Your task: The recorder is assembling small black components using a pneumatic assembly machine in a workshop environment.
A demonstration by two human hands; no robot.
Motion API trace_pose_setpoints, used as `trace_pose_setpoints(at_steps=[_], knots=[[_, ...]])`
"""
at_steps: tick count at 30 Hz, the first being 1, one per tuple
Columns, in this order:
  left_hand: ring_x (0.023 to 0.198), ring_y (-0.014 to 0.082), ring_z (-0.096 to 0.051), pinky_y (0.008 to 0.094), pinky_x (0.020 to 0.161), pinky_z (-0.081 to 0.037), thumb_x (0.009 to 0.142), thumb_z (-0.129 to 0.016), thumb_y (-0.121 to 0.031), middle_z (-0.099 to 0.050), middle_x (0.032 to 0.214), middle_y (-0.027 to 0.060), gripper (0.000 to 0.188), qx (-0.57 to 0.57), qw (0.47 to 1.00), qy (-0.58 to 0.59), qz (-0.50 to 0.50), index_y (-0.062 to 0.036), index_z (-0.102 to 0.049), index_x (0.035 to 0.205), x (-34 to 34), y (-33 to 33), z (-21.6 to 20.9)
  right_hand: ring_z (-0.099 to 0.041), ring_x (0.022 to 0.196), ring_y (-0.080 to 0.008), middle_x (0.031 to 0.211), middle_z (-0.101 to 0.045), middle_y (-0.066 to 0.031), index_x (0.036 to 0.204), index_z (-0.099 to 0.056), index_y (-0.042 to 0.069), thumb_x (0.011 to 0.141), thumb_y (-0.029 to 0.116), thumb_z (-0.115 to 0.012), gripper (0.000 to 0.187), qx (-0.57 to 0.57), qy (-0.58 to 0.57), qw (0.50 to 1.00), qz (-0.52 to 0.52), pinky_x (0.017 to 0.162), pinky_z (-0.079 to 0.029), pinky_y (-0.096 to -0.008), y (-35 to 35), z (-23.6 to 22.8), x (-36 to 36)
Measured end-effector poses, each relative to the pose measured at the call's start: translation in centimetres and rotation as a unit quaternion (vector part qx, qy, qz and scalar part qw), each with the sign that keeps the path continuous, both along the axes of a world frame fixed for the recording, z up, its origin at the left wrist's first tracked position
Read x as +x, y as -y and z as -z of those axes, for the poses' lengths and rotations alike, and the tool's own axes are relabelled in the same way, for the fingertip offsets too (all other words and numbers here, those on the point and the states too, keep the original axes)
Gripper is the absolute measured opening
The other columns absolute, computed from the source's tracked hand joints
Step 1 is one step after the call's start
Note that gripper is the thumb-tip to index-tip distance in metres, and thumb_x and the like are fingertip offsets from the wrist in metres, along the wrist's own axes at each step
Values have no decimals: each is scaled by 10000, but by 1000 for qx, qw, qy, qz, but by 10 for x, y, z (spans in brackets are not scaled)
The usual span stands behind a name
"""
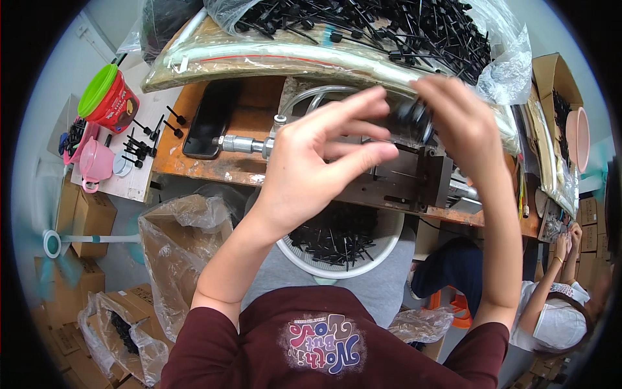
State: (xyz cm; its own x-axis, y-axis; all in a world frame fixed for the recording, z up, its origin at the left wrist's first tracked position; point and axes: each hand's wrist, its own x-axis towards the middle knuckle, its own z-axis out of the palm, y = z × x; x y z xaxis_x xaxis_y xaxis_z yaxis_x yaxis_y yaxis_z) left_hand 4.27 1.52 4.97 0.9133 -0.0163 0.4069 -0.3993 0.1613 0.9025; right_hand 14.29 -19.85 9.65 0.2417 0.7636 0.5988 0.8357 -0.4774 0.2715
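My left hand (317,159) is raised above the bench with its fingers stretched toward a small black plastic part (411,120). My right hand (463,123) comes down from the right and pinches that black part with its fingertips. Whether the left fingertips touch the part I cannot tell. Under both hands sits a dark metal press fixture (414,178) with a silver cylinder (243,144) at its left. A white basin (337,249) of black plastic sticks rests on my lap below the hands.
A clear bag of black sticks (389,29) lies at the back of the orange bench (188,162). A black phone (207,120) lies at left. A red tub with a green lid (107,97), a pink cup (96,165), cardboard boxes and plastic bags stand at left. Another person (557,305) sits at right.
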Motion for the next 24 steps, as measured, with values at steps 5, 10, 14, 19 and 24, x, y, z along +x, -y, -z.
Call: trace_pose_setpoints(at_steps=[5, 10, 14, 19, 24], knots=[[898, 143, -684, 249, 767, -607, 785, -766, 70, -681, 993, 91, 302, 118, 992, 38, 15, -14, -754, 1075, -14, 0, 7, -685, 885, -253, 1179, -657, -176, 1204, -643, -70, 706, 52, -613, 513, -31, 6, 999, -20, 739, -578, -343, -3, 22, -38], [948, 247, -687, 346, 802, -572, 722, -806, -30, -678, 1135, 120, 265, 346, 922, 153, -82, -5, -727, 973, -39, 9, 38, -685, 887, -310, 1071, -675, -192, 1205, -666, -53, 718, -74, -622, 490, 105, -90, 989, 43, 756, -564, -365, 18, 31, -55], [855, 257, -698, 345, 752, -569, 715, -779, -45, -677, 1230, 149, 243, 445, 867, 200, -101, 9, -701, 939, -43, 19, 62, -714, 879, -291, 1086, -691, -212, 1141, -641, -65, 771, -89, -673, 372, 187, -127, 974, 20, 773, -579, -356, 25, 47, -62], [705, 232, -685, 325, 659, -550, 710, -773, -49, -678, 1242, 149, 252, 498, 840, 190, -104, 3, -704, 946, -34, 24, 57, -737, 884, -316, 1067, -701, -250, 1088, -614, -72, 813, -135, -677, 289, 218, -187, 958, -25, 771, -601, -345, 31, 60, -70], [682, 229, -679, 313, 645, -544, 718, -779, -81, -677, 1248, 140, 248, 513, 836, 173, -91, -20, -704, 946, -32, 20, 54, -719, 798, -315, 1021, -709, -226, 1045, -673, -83, 783, -95, -687, 263, 147, -128, 981, 23, 688, -582, -346, 24, 53, -82]])
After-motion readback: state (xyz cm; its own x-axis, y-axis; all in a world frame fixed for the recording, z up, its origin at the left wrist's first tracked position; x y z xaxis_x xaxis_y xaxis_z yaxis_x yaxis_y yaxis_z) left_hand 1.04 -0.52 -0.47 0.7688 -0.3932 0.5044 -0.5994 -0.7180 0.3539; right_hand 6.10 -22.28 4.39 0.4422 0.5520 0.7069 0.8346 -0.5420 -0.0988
